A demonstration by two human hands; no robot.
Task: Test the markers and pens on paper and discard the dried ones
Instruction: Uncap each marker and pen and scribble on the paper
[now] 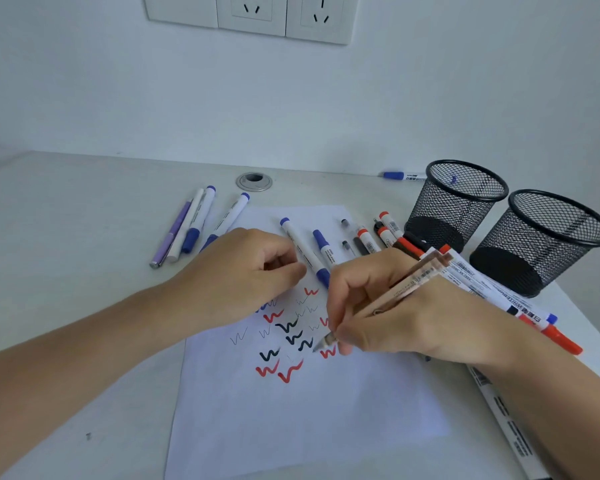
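A white sheet of paper point(309, 410) lies on the desk, marked with red, dark blue and thin grey zigzags. My right hand point(388, 313) grips a slim beige pen point(388, 296), its tip touching the paper beside a red squiggle. My left hand point(243, 275) rests loosely curled on the upper left of the sheet; whether it holds anything is hidden. Two blue-capped white markers point(305, 251) lie on the paper above my hands. Several red and black markers point(381, 233) lie at the sheet's upper right.
Two black mesh pen cups point(465, 202) point(548, 240) stand at the right. A purple pen and blue markers point(194, 226) lie at the left. More markers point(534, 317) lie behind my right wrist. A cable grommet point(253, 181) and another blue marker point(402, 175) sit by the wall.
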